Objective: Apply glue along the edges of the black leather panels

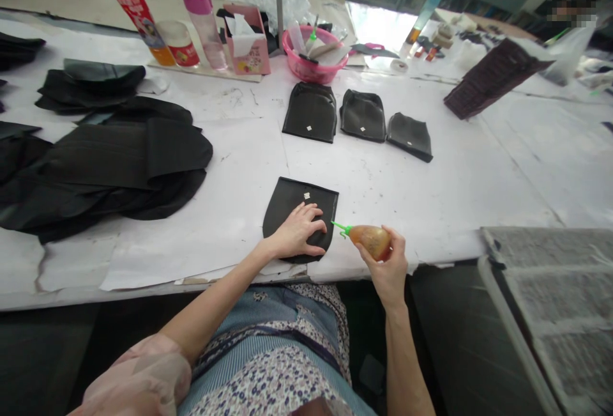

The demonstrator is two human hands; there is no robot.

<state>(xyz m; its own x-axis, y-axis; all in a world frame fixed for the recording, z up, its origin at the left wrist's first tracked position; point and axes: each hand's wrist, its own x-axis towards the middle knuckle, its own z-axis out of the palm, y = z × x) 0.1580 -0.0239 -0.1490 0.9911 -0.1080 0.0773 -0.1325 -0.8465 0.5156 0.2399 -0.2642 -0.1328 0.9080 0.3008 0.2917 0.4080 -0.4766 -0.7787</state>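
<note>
A black leather-like piece (282,211) with a rounded outline and a small white mark lies flat near the table's front edge. My left hand (301,231) rests on it, palm down with the fingers spread. In my right hand (391,269) is a glue bottle (368,240), amber and squeezable, with a thin green nozzle. It is held on its side, its tip pointing left at the piece's right edge. Whether the tip touches the edge I cannot tell. Farther back lie three similar black pieces, the nearest to the middle being a black panel (363,115).
Black material (119,154) is heaped on the left of the white-covered table (239,211). Along the back stand a red-labelled bottle (136,10), a pink-lidded bottle (204,20), a tissue box (249,52) and a pink basket (313,68) of tools. A grey padded surface (550,288) is at right.
</note>
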